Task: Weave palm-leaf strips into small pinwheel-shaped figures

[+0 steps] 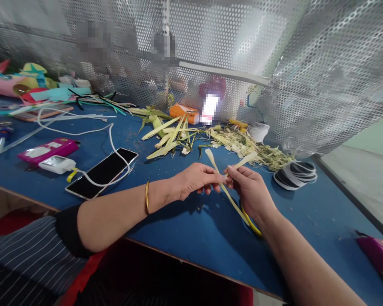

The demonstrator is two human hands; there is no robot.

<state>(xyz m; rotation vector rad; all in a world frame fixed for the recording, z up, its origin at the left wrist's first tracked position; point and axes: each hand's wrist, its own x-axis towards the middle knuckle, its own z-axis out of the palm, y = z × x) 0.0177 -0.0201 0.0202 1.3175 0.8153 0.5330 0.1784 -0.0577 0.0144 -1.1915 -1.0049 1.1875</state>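
Observation:
Over the blue table, my left hand (199, 179) and my right hand (250, 189) meet fingertip to fingertip. Both are closed on pale strips of corn husk (231, 199), which cross each other where the fingers pinch. One strip's end sticks up between the hands, another slants up to the right, and a long tail hangs down by my right palm. Partly hidden beneath my right hand is a yellow curved handle (252, 223); the rest of that tool cannot be seen. A gold bangle (147, 198) circles my left wrist.
Loose corn husks (169, 136) and a heap of shredded husk (252, 146) lie beyond my hands. A spool of thin line (295, 175) stands at right. Leftward are a phone (102, 173), white cable and magenta pack (49, 151). A perforated sheet (223, 38) hangs behind.

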